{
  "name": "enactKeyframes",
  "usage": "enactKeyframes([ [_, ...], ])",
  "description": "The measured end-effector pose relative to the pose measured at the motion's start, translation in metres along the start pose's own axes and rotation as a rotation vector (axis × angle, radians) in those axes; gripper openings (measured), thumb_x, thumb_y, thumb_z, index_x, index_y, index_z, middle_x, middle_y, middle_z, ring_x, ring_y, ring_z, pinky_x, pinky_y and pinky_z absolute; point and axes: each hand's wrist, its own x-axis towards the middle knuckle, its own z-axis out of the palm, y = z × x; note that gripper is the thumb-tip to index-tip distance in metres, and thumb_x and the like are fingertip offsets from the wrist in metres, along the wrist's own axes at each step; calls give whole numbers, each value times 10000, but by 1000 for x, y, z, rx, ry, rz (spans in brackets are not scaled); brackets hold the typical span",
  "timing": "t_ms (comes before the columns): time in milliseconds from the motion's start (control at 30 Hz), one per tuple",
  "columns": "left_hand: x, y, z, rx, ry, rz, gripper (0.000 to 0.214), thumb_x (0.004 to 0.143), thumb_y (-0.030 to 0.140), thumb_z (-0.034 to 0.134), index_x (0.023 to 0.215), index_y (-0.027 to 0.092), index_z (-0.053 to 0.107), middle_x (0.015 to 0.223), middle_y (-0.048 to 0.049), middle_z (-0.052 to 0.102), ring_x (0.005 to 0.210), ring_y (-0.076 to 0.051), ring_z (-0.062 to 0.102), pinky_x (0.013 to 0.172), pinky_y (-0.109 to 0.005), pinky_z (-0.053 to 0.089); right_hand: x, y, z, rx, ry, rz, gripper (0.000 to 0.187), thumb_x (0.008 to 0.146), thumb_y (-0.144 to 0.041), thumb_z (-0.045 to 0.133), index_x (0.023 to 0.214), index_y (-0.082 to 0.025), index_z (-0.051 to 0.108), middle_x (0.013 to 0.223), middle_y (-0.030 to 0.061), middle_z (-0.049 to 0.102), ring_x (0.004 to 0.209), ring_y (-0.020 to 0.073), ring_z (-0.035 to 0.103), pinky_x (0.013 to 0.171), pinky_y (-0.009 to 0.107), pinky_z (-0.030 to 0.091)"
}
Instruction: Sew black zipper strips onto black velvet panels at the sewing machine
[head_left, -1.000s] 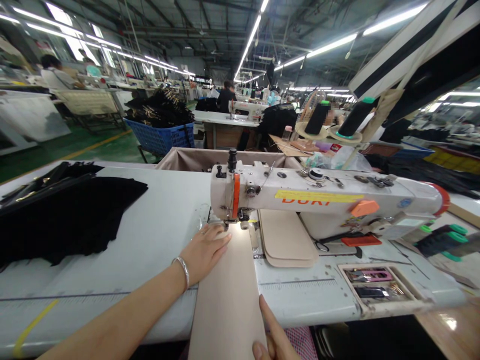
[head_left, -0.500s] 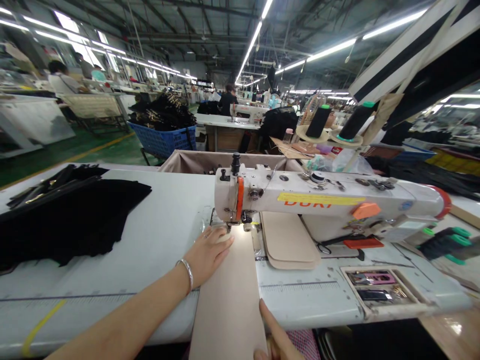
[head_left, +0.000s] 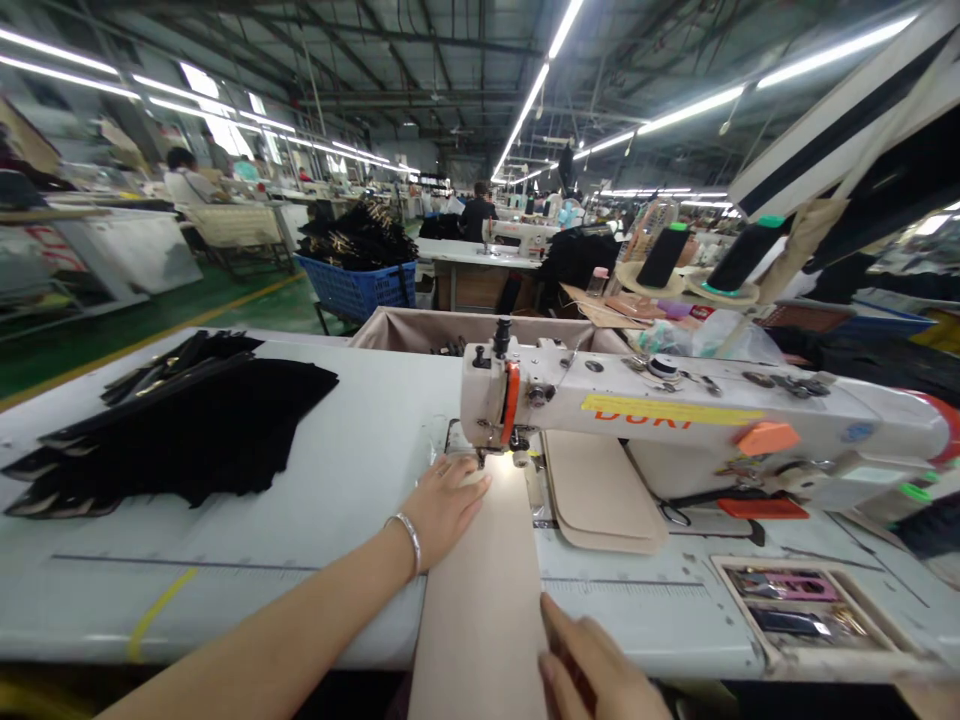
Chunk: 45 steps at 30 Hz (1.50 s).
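A long beige panel lies on the sewing machine bed, its far end under the lit presser foot. My left hand, with a silver bangle at the wrist, rests flat on the panel's left side. Its fingertips are close beside the needle area. At the panel's right edge, nearer to me, my right hand has bent fingers and the thumb against the edge, closed on it. The picture's lower border cuts off part of this hand. The white sewing machine reaches over the table from the right.
Stacked beige pieces lie under the machine arm. Black fabric pieces cover the table's left side. A recessed tray holds small tools. Behind the table stands a fabric-lined bin; thread cones stand at the right.
The view has swung left, so the scene sits further right. My right hand shows more and its fingers are more bent against the panel edge. My left hand stays beside the presser foot.
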Motion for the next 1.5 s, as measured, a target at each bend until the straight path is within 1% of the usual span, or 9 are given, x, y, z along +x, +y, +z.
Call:
enactKeyframes([
  [133, -1, -9, -25, 46, -199, -29, 330, 955, 258, 514, 1273, 233, 598, 1331, -98, 574, 1259, -232, 515, 1101, -445, 385, 67, -27, 6, -479, 60, -342, 344, 962, -264, 438, 1250, -225, 624, 1173, 122, 623, 1066, 260, 609, 954, 402, 497],
  [267, -33, -75, -89, 221, -280, -337, 353, 966, 241, 426, 1277, 230, 595, 1289, -72, 625, 1200, -183, 566, 1069, -341, 398, 112, -40, 22, -685, 65, -507, 421, 964, -247, 471, 1384, -247, 511, 1371, 103, 535, 1235, 289, 506, 1050, 484, 410],
  [433, -89, -159, -155, 436, -244, -734, 368, 813, 199, 493, 1122, 101, 669, 1138, -191, 667, 1062, -326, 634, 946, -454, 462, 121, -26, 24, -730, 58, -532, 438, 973, -271, 474, 1412, -259, 480, 1421, 89, 501, 1267, 285, 473, 1063, 482, 377],
  [633, -74, -171, -181, 503, -296, -770, 352, 732, 197, 492, 992, 115, 716, 1018, -172, 685, 936, -345, 663, 852, -421, 477, 124, -31, 17, -733, 20, -541, 404, 986, -296, 468, 1389, -274, 496, 1367, 76, 542, 1197, 269, 499, 998, 441, 381],
  [767, -55, -147, -176, 453, -290, -711, 358, 739, 229, 503, 1031, 158, 698, 1070, -134, 680, 961, -337, 650, 814, -396, 466, 129, -40, 14, -731, 25, -517, 379, 983, -321, 487, 1357, -271, 517, 1257, 66, 591, 1105, 251, 526, 927, 408, 380],
  [1000, -68, -119, -119, 170, -410, -720, 212, 827, 388, 522, 740, 211, 600, 744, -13, 664, 688, -194, 635, 618, -279, 427, 130, -43, 14, -701, 48, -479, 359, 978, -325, 498, 1332, -273, 527, 1243, 58, 585, 1106, 240, 508, 959, 396, 343],
  [1133, -72, -116, -112, 278, -402, -742, 316, 813, 502, 521, 844, 189, 553, 907, -74, 642, 735, -230, 636, 638, -317, 443, 130, -42, 14, -693, 56, -495, 359, 978, -310, 485, 1331, -261, 527, 1292, 68, 571, 1155, 241, 502, 981, 403, 333],
  [1367, -57, -109, -100, 361, -487, -725, 339, 741, 218, 500, 1054, 116, 582, 935, -170, 653, 788, -328, 672, 669, -380, 462, 130, -39, 16, -685, 64, -510, 379, 970, -301, 494, 1348, -270, 514, 1326, 66, 561, 1192, 231, 502, 993, 398, 335],
  [1500, -51, -116, -121, 331, -503, -693, 591, 713, 204, 534, 1301, 163, 487, 989, -124, 682, 815, -305, 679, 694, -352, 465, 129, -41, 15, -661, 50, -501, 378, 976, -292, 485, 1353, -263, 509, 1338, 71, 555, 1201, 240, 489, 990, 403, 332],
])
